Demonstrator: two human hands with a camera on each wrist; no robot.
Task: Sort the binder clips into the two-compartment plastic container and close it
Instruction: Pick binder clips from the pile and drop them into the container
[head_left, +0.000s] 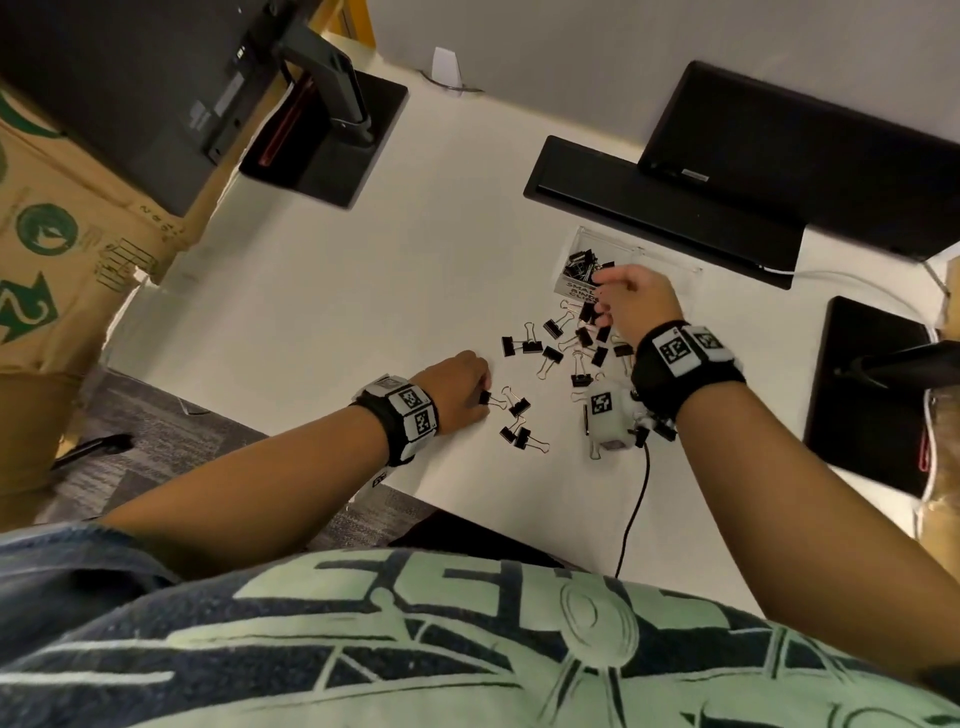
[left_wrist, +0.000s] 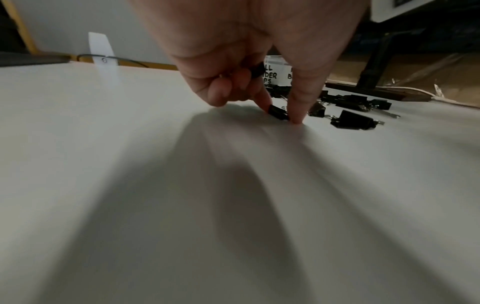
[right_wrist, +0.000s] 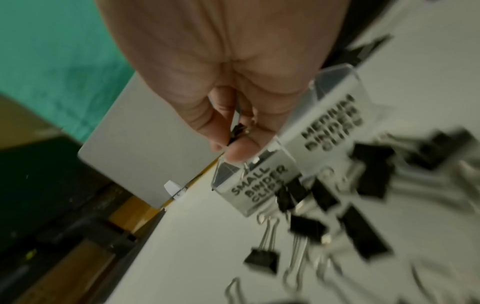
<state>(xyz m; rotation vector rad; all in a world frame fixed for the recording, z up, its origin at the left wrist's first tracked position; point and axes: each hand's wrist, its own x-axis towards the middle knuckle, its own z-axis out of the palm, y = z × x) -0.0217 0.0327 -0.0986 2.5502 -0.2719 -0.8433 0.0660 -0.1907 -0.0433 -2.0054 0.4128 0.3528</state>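
Note:
A clear two-compartment container (head_left: 655, 261) stands open at the back right of the white table; its left compartment holds several black clips (head_left: 584, 262). Its labels read SMALL BINDER CLIPS (right_wrist: 259, 186) and MEDIUM BINDER CLIPS (right_wrist: 332, 127). My right hand (head_left: 602, 291) hovers over the small side, pinching a small black clip (right_wrist: 237, 131). Several loose clips (head_left: 563, 353) lie scattered in front of the container. My left hand (head_left: 477, 399) is down on the table, its fingertips (left_wrist: 296, 117) pinching a small black clip (left_wrist: 277, 114). Another dark clip (left_wrist: 257, 70) looks tucked in its curled fingers.
A black monitor base (head_left: 324, 140) stands at the back left and another (head_left: 670, 208) right behind the container. A third black base (head_left: 867, 395) sits on the right. Cardboard boxes (head_left: 62, 223) are at the left. A white tagged device (head_left: 608, 415) with a cable lies under my right wrist.

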